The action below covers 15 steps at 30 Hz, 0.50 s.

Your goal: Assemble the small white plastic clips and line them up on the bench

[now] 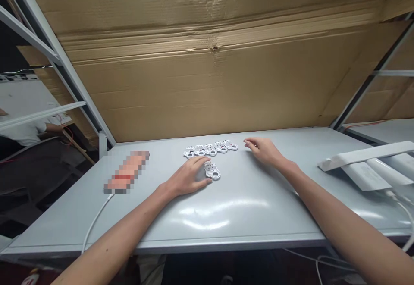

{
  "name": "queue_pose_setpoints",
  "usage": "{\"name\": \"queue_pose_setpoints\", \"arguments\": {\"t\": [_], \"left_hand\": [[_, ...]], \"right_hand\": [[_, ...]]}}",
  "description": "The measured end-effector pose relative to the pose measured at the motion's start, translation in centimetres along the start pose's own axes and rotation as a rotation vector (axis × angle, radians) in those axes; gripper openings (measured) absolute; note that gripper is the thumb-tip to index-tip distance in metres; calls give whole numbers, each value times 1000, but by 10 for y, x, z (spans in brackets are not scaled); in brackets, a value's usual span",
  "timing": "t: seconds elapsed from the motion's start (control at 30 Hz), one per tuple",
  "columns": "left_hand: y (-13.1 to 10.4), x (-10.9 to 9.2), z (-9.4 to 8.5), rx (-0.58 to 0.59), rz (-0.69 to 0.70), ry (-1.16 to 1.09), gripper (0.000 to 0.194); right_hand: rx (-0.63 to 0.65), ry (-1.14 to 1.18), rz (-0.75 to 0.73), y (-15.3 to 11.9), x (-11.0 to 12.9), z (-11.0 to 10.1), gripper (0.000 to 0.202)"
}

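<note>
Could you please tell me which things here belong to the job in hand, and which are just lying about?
Likely in the job:
single white part by left hand
row of five similar parts

Seemingly lying about:
pixelated object, left
white equipment, right

Brown cardboard (pixel 207 91) walls in the back of the glossy grey table (pixel 246 220), between grey metal posts (pixel 61 61). Light glares off its top. At left, a person (pixel 24 129) sits beyond the frame.

White glare streaks the bright tabletop (pixel 258 186); wide-angle distortion stretches the edges.
</note>
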<state>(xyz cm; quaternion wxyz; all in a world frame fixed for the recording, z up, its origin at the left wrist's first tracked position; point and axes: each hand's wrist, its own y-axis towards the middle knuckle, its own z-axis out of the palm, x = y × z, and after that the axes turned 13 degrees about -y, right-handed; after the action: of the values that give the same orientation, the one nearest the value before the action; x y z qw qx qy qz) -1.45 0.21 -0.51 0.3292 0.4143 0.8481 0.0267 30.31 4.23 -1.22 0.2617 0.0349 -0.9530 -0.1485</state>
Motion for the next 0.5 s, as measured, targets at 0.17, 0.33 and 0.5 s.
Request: {"name": "queue_pose_setpoints", "arguments": {"t": [0.17, 0.33, 0.5], "left_hand": [[-1, -14, 1, 135, 53, 28, 65], [-1, -17, 3, 159, 52, 9, 40], [-1, -10, 1, 102, 88, -7, 20]], "right_hand": [[107, -177, -83, -1, -7, 2, 28], [27, -142, -82, -3, 2, -5, 29], [39, -60, -303, -15, 31, 0, 26]]}}
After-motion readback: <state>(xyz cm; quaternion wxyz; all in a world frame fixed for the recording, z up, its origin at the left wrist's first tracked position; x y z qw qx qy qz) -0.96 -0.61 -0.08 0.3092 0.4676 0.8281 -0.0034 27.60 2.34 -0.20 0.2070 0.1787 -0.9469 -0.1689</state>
